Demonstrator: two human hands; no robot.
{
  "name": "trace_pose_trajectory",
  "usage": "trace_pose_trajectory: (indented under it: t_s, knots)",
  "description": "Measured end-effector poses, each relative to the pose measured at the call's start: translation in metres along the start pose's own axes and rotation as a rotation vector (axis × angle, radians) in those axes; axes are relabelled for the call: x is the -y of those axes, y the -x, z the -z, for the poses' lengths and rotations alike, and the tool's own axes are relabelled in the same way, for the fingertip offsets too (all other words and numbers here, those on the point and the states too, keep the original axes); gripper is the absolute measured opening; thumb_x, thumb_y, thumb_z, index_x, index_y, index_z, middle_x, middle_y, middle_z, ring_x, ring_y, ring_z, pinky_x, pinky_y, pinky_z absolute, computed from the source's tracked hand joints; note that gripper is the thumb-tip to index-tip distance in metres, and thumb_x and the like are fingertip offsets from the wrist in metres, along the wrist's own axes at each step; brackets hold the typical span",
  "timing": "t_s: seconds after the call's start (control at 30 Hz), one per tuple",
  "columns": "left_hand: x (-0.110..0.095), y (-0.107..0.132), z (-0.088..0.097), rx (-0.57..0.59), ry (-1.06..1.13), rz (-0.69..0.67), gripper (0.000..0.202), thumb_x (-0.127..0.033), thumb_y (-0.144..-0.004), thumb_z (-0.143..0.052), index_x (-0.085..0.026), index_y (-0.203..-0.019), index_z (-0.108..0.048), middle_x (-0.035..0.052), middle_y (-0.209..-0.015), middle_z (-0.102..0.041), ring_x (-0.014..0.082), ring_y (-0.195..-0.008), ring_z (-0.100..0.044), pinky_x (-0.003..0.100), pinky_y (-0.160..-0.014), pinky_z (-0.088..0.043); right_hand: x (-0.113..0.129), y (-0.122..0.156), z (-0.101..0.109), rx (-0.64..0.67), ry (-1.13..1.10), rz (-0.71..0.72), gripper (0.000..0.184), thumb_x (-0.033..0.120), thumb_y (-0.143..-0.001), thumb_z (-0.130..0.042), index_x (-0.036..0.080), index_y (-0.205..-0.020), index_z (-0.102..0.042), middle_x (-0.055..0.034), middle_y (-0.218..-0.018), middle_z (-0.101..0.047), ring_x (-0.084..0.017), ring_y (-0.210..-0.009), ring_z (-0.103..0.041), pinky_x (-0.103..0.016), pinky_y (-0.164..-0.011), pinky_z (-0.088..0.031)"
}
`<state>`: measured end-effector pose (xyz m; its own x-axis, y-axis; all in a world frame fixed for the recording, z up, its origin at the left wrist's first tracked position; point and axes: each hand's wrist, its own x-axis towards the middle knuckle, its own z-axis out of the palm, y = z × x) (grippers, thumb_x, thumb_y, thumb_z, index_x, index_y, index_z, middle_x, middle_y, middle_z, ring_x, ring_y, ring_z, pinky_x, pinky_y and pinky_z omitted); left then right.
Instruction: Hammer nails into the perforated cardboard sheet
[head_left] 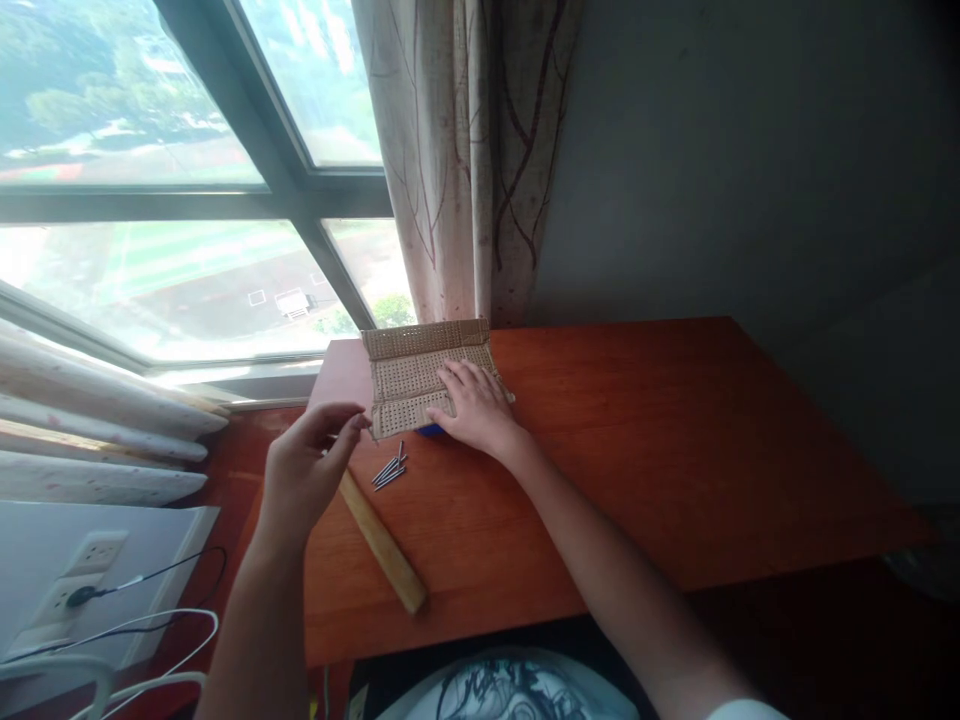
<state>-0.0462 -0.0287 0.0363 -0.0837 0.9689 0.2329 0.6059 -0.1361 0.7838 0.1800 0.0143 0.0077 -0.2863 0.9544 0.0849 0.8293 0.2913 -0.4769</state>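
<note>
"What's that over the desk (660, 430)?"

"A tan perforated sheet (409, 380), creased across into sections, the far one tilted up. Let's place everything by that sheet. Something blue (430, 430) peeks out under its near edge, too hidden to name."

"And the hands?"

"The right hand (481, 412) lies across the sheet's right part, palm down, fingers (472, 373) spread and pressing on top, gripping nothing that I can see. The left hand (304, 470) is at the sheet's near left corner."

"Has it got hold of that corner?"

"I can't tell. The thumb and forefinger are drawn nearly together there, but whether they pinch the sheet or something small, I can't make out."

"Are those nails (389, 470) beside it?"

"Looks like it: a loose bunch of thin metal ones, just nearer us than the sheet. Nearer still there's a wooden handle (382, 545), slanting, its upper end hidden by the left hand."

"And the window (225, 290)?"

"Beyond the sheet, to its left, with a patterned curtain (442, 160) right behind it."
</note>
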Motion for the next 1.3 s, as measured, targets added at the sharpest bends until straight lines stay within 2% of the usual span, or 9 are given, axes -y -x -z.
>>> trace_pose_trajectory:
  t_s: [0.1, 0.2, 0.33, 0.53, 0.77, 0.93, 1.0, 1.07, 1.3]
  knots:
    - [0.024, 0.02, -0.001, 0.104, -0.132, 0.004, 0.031, -0.047, -0.082, -0.063, -0.019, -0.094, -0.071, 0.0028, -0.085, -0.074, 0.0143, -0.065, -0.063, 0.024, -0.06, -0.049, 0.0, 0.0, 0.0, 0.002, 0.001, -0.001, 0.065, 0.053, -0.091, -0.054, 0.019, -0.146, -0.045, -0.0065, -0.159, -0.036, -0.027, -0.146, -0.026, -0.045, -0.122, -0.017]
    - [0.043, 0.03, -0.01, 0.177, -0.265, -0.013, 0.028, -0.045, -0.084, -0.059, -0.021, -0.09, -0.07, 0.0026, -0.082, -0.073, 0.0165, -0.068, -0.065, 0.026, -0.063, -0.048, 0.001, -0.001, 0.0, 0.009, 0.005, -0.006, 0.065, 0.053, -0.092, -0.053, 0.019, -0.146, -0.045, -0.0069, -0.159, -0.035, -0.027, -0.147, -0.025, -0.045, -0.122, -0.017]
    - [0.053, 0.033, -0.023, 0.207, -0.388, -0.003, 0.025, -0.043, -0.086, -0.055, -0.024, -0.09, -0.07, 0.0019, -0.081, -0.074, 0.0181, -0.07, -0.066, 0.027, -0.065, -0.047, 0.0, 0.0, 0.001, 0.013, 0.01, 0.0, 0.065, 0.053, -0.092, -0.052, 0.018, -0.147, -0.044, -0.0067, -0.159, -0.035, -0.028, -0.147, -0.025, -0.045, -0.122, -0.017]
    - [0.047, 0.031, -0.024, 0.246, -0.422, 0.018, 0.025, -0.044, -0.085, -0.056, -0.025, -0.092, -0.071, 0.0012, -0.079, -0.075, 0.0196, -0.07, -0.068, 0.026, -0.061, -0.045, 0.0, 0.0, 0.001, 0.01, 0.01, -0.003, 0.066, 0.053, -0.093, -0.049, 0.017, -0.148, -0.043, -0.0065, -0.16, -0.034, -0.028, -0.147, -0.024, -0.046, -0.122, -0.017]
    - [0.03, 0.03, -0.006, -0.05, -0.339, 0.058, 0.029, -0.045, -0.084, -0.059, -0.021, -0.093, -0.072, 0.0016, -0.076, -0.072, 0.0172, -0.067, -0.065, 0.024, -0.06, -0.045, 0.0, 0.0, 0.0, 0.018, 0.008, -0.004, 0.065, 0.053, -0.092, -0.051, 0.018, -0.147, -0.043, -0.0067, -0.16, -0.034, -0.027, -0.147, -0.024, -0.046, -0.122, -0.016]
    - [-0.002, 0.019, -0.015, -0.091, -0.177, -0.092, 0.026, -0.041, -0.086, -0.06, -0.019, -0.092, -0.072, -0.0001, -0.071, -0.067, 0.0119, -0.057, -0.054, 0.023, -0.057, -0.043, 0.0, 0.0, 0.0, 0.011, 0.006, 0.003, 0.065, 0.052, -0.093, -0.049, 0.016, -0.147, -0.043, -0.0068, -0.159, -0.035, -0.028, -0.147, -0.025, -0.046, -0.122, -0.016]
    - [-0.011, 0.006, -0.024, -0.032, -0.162, -0.161, 0.022, -0.038, -0.087, -0.06, -0.019, -0.09, -0.072, -0.0002, -0.071, -0.067, 0.0115, -0.058, -0.054, 0.023, -0.059, -0.043, 0.0, 0.0, 0.0, 0.009, 0.003, 0.006, 0.065, 0.052, -0.093, -0.049, 0.016, -0.147, -0.043, -0.0071, -0.159, -0.035, -0.028, -0.147, -0.025, -0.046, -0.122, -0.017]
    - [-0.016, -0.01, -0.035, 0.095, -0.155, -0.216, 0.02, -0.034, -0.087, -0.06, -0.02, -0.091, -0.072, 0.001, -0.077, -0.07, 0.0127, -0.064, -0.059, 0.024, -0.063, -0.045, 0.001, 0.0, -0.001, 0.009, 0.0, 0.002, 0.065, 0.052, -0.093, -0.05, 0.016, -0.147, -0.043, -0.0072, -0.159, -0.034, -0.028, -0.147, -0.025, -0.046, -0.122, -0.017]
    - [-0.013, -0.059, -0.068, 0.361, -0.272, -0.268, 0.019, -0.031, -0.082, -0.065, -0.02, -0.091, -0.077, 0.0064, -0.081, -0.072, 0.0196, -0.07, -0.062, 0.028, -0.065, -0.045, -0.002, -0.001, -0.004, -0.016, -0.01, 0.008, 0.06, 0.043, -0.091, -0.053, 0.018, -0.145, -0.046, -0.0062, -0.159, -0.036, -0.028, -0.145, -0.028, -0.046, -0.121, -0.019]
